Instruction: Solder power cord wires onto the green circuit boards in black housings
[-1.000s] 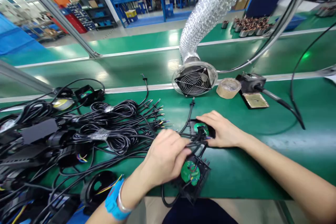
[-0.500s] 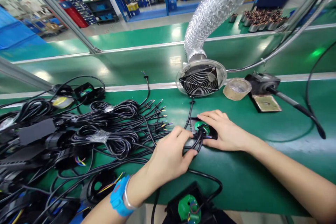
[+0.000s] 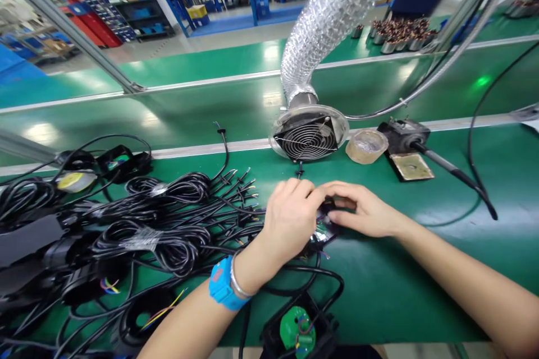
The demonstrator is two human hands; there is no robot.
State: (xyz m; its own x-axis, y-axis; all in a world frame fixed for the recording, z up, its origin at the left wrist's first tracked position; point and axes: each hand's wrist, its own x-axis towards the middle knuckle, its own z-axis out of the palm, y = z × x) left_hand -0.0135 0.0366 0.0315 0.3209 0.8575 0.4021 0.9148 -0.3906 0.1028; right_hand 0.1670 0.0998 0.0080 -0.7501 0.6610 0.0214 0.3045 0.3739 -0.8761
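My left hand (image 3: 292,216), with a blue wristband and a bangle at the wrist, is closed over the work in front of me. Its fingertips are hidden, so what they pinch cannot be seen. Facing it from the right, my right hand (image 3: 364,210) curls its thumb and fingers around a small black housing (image 3: 330,231), mostly covered by both hands. Shiny parts and thin coloured wire ends show at its near side. Close to my body lies a larger black housing (image 3: 269,334) with a round green circuit board (image 3: 297,328) and small wires.
Bundled black cables (image 3: 147,244) and black housings (image 3: 76,269) crowd the left. Behind my hands stand a round fume fan (image 3: 309,137) on a silver duct (image 3: 320,28) and a tape roll (image 3: 366,146). A soldering iron (image 3: 455,176) rests in its stand at right.
My left hand has moved right and up, now meeting the right hand over the small housing. The green board and cables seen there before are covered. The whole view has shifted slightly.
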